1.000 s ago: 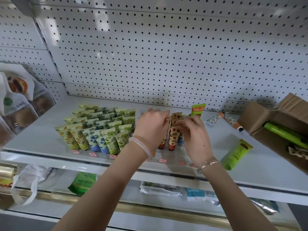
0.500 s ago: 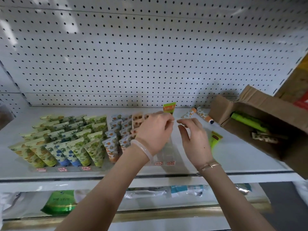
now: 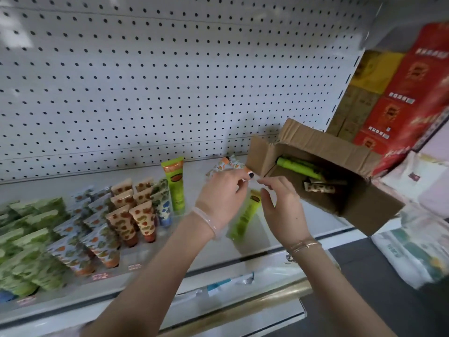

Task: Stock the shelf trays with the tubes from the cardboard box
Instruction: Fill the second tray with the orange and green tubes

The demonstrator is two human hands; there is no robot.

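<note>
1. Left hand (image 3: 220,193): raised over the shelf (image 3: 73,183), fingers loosely curled, nothing gripped. Pale bangle (image 3: 211,222) on the wrist.
2. Right hand (image 3: 281,205): just beside the left at its 3 o'clock, apart from it; fingers relaxed and spread narrow, empty. Gold bracelet (image 3: 305,245) on the wrist.
3. Lime-green tube (image 3: 245,215): lying flat on the shelf below and between the hands.
4. Orange-patterned tubes (image 3: 228,165): lying at 12 o'clock of the left hand, partly hidden by its fingers.
5. Cardboard box (image 3: 315,147): open, tilted, at 2 o'clock of the right hand, at the shelf's right end. Inside are long green tubes (image 3: 298,166) and a spotted tube (image 3: 319,188).
6. Tall green tube (image 3: 173,183): upright at 9 o'clock of the left hand.
7. Stocked rows at 8 to 9 o'clock: peach spotted tubes (image 3: 143,217), blue-capped tubes (image 3: 165,207), leaf-print green tubes (image 3: 24,239), all caps down, blurred.
8. Pegboard (image 3: 145,81): white back wall at 12 o'clock.
9. Red cartons (image 3: 408,93): stacked at 1 o'clock, beyond the box.
</note>
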